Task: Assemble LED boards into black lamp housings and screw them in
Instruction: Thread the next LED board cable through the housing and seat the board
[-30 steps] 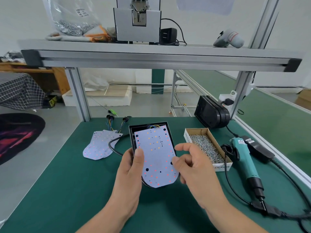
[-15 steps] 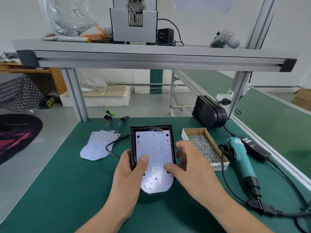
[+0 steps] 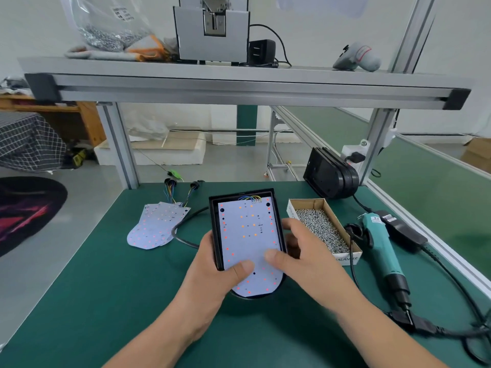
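Observation:
A black lamp housing (image 3: 215, 221) lies on the green mat in front of me, with a white LED board (image 3: 248, 235) lying inside it. My left hand (image 3: 212, 269) grips the housing's left side, its thumb pressing on the board's lower part. My right hand (image 3: 300, 258) holds the housing's right side, thumb on the board. Coloured wires run from the board's far end. Several spare LED boards (image 3: 156, 225) with wires lie to the left.
A cardboard box of screws (image 3: 322, 229) stands right of the housing. A teal electric screwdriver (image 3: 381, 251) with its cable lies further right. More black housings (image 3: 329, 176) lean at the back right. An aluminium shelf frame (image 3: 239, 86) spans overhead.
The LED board, earlier held tilted above the housing, has gone down into it. Both thumbs now press on the board's lower part, and my right hand has closed round the housing's right side.

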The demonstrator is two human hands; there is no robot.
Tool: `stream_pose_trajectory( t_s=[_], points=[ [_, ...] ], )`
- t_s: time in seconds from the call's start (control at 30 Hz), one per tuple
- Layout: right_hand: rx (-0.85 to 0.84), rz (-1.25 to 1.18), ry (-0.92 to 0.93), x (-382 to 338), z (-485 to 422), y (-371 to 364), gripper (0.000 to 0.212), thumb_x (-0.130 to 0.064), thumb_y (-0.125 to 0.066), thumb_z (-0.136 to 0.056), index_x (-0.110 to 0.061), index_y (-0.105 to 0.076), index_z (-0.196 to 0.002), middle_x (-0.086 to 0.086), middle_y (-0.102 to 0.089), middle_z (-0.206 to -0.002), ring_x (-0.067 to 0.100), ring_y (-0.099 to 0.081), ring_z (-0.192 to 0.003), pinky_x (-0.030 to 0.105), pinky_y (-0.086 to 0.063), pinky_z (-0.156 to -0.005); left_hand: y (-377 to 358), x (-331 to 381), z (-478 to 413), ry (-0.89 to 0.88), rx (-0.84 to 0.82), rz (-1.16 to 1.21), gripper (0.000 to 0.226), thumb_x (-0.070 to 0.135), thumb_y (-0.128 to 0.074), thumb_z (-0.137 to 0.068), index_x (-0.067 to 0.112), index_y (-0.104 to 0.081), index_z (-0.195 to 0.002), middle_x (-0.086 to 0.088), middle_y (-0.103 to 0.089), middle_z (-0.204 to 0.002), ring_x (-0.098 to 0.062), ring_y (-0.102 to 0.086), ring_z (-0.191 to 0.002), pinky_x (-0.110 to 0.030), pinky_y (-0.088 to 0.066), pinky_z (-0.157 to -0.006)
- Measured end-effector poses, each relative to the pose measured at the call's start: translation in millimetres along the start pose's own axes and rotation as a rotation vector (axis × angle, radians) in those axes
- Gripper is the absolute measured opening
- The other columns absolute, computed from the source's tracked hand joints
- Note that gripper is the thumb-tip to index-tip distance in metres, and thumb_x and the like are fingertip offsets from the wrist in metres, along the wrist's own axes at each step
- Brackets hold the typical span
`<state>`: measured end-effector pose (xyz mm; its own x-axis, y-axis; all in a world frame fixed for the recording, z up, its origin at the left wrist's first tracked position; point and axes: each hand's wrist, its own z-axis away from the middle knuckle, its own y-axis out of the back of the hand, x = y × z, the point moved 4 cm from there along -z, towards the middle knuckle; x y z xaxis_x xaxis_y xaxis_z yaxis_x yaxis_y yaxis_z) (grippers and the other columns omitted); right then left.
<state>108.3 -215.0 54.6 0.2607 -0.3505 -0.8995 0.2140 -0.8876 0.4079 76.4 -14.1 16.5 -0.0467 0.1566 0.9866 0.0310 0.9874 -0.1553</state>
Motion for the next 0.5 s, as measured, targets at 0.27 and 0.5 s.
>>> stream_pose_trajectory(
  t_s=[0.27,0.5],
  points=[
    [-0.047,0.093,-0.011,6.6,-1.6,1.0,0.057,-0.023,-0.083,-0.084,-0.043,-0.052,-0.128,-0.020,-0.075,-0.114,0.003,-0.072,-0.106,0.018,-0.055,-0.086,-3.0,-6.7,-0.6,-0.001,0.030,-0.043,0.068,0.015,-0.084,-0.080,0.024,-0.051,-0.138,-0.002,-0.074,-0.132,-0.028,-0.071,-0.121,-0.061,-0.053,-0.106],
    [-0.178,0.065,0.010,0.0,-0.9,-0.8,0.087,-0.031,-0.088,-0.080,-0.039,-0.042,-0.153,-0.016,-0.069,-0.136,0.009,-0.066,-0.125,0.040,-0.055,-0.105,-4.5,-4.2,2.7,0.050,-0.001,0.068,0.064,0.017,-0.079,-0.084,0.016,-0.052,-0.142,-0.008,-0.073,-0.134,-0.032,-0.070,-0.124,-0.058,-0.055,-0.106]
  ],
)
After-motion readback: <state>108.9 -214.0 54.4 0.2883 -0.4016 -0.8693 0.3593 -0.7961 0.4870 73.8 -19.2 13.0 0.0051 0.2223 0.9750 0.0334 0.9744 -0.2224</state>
